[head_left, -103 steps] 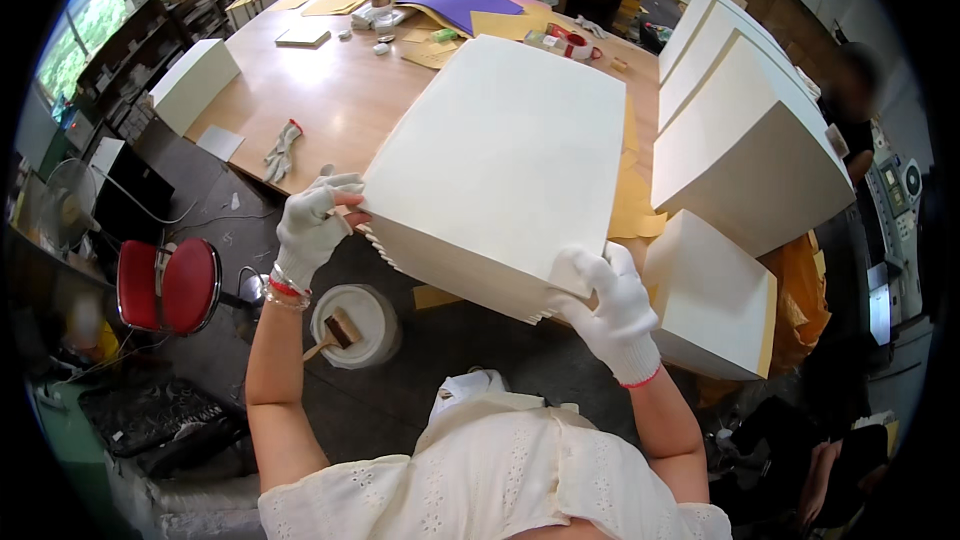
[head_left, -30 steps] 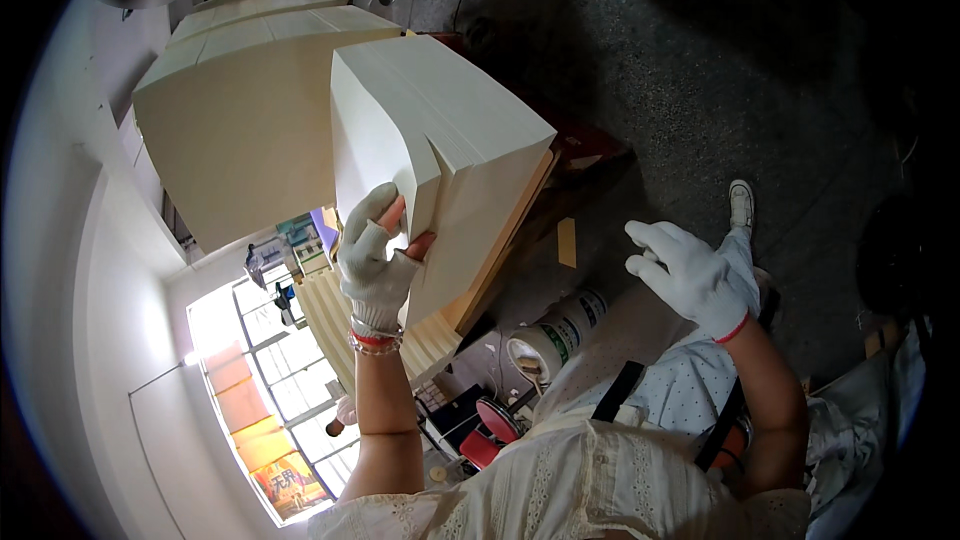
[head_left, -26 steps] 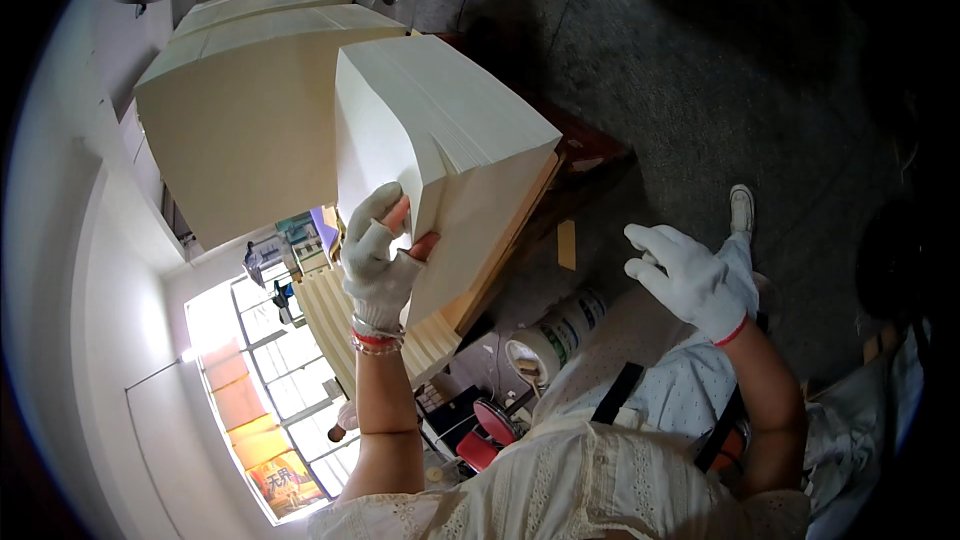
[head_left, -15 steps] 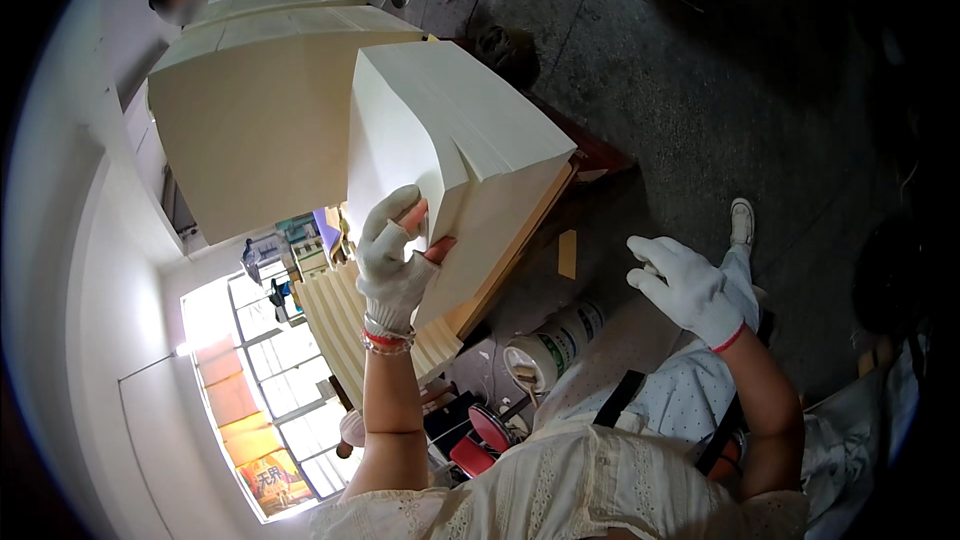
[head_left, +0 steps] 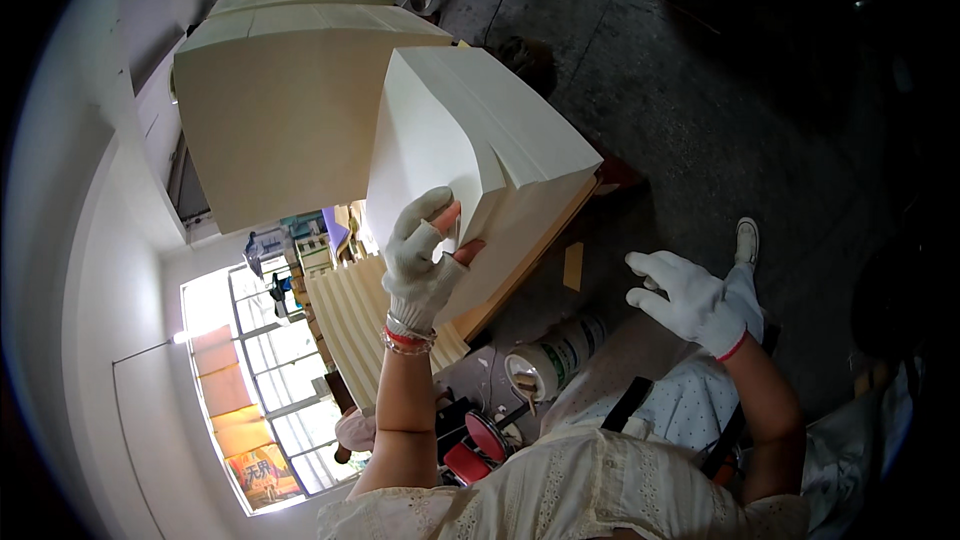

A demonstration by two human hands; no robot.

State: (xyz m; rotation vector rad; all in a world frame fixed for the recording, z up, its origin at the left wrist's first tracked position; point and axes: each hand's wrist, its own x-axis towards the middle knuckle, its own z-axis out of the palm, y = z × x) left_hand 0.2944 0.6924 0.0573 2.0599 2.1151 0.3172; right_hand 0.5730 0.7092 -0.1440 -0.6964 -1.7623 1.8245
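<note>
A thick stack of large white paper [head_left: 545, 225] stands in front of me on a wooden board [head_left: 522, 295]. My left hand [head_left: 418, 258], in a white knit glove with bare fingertips, pinches the near corner of a lifted wad of sheets [head_left: 432, 145]. This wad bends up and away from the rest of the stack. My right hand [head_left: 692, 302], also in a white glove, hangs in the air to the right, apart from the stack. Its thumb and fingers are spread, holding nothing.
A taller cream paper stack [head_left: 290, 110] rises behind and left. Striped layered stacks [head_left: 365, 325] stand left of my arm. A white bucket [head_left: 530, 370] and red stools [head_left: 468, 463] are below. A loose strip [head_left: 573, 266] lies on the dark floor. Another person [head_left: 355, 430] is near the window.
The view has shifted, so the stacks and my left hand appear farther right. My left hand still pinches the sheets. The fingers of my right hand have spread slightly.
</note>
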